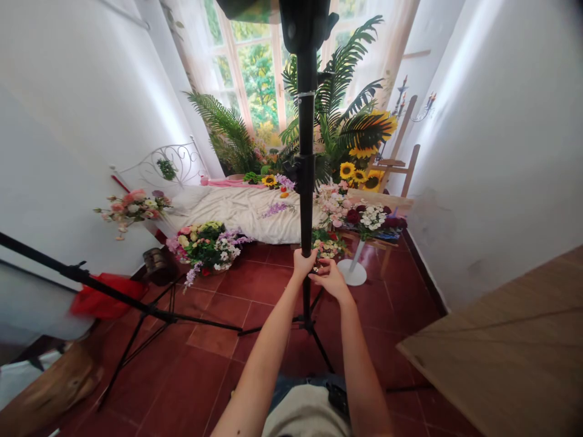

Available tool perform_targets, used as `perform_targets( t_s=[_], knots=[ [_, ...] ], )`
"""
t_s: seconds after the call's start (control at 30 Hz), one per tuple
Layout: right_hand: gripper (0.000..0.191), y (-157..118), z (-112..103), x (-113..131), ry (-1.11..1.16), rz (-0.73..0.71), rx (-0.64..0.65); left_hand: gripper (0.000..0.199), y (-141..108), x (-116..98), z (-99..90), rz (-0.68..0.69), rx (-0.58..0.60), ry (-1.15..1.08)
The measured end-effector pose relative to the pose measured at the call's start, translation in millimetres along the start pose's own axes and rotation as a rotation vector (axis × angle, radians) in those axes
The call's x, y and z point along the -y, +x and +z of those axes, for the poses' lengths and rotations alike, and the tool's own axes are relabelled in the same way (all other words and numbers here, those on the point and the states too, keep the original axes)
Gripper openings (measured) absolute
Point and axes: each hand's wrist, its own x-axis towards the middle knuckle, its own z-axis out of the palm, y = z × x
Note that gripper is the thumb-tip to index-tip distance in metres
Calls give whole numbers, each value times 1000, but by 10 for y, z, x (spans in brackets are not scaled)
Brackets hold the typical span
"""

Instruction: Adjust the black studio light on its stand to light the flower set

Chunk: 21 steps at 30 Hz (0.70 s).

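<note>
A black light stand (306,212) rises upright in front of me, its upper end cut off by the frame's top edge. My left hand (303,264) is wrapped around its pole, low down. Just right of the pole, my right hand (331,279) has its thumb and fingers curled toward a small shiny piece (317,267) at the pole; the fingers cover most of it, so I cannot tell what it is. Below my hands, the stand's legs spread over the red tiled floor (268,285).
A second black stand (136,303) slants across the left. Ahead are a bed (255,209), flower bunches (207,246), palm leaves (341,79) and a wooden easel (401,158). A white round-based pedestal (353,273) stands close right. A brown panel (510,346) juts in from the right.
</note>
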Motion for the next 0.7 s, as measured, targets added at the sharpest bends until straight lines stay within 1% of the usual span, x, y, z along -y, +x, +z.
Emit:
perform_targets(
  t_s=[0.07,0.13,0.27,0.33,0.4,0.47,0.53,0.6,0.63,0.7],
  knots=[
    [62,2,28,-1,108,67,-14,35,2,3,0,4,4,-6],
    [57,4,36,-13,256,179,12,34,4,7,2,2,4,-21],
    [35,25,1,-98,598,414,149,33,0,15,8,-9,-5,-42],
    [24,37,-12,-146,676,482,208,34,-1,17,11,-20,-2,-31],
    [19,39,-9,-168,685,480,210,35,1,17,11,-22,2,-18],
    [21,25,1,-150,644,414,146,35,6,21,8,-14,-1,-8],
    [25,-3,5,-105,542,352,54,35,12,28,6,-1,-3,1],
    [25,-39,-2,-58,416,353,15,35,15,35,5,4,3,12],
    [26,-57,-7,-42,369,379,27,35,15,37,6,6,5,17],
    [34,-88,-8,-32,333,457,106,34,11,34,10,12,2,21]
  ],
)
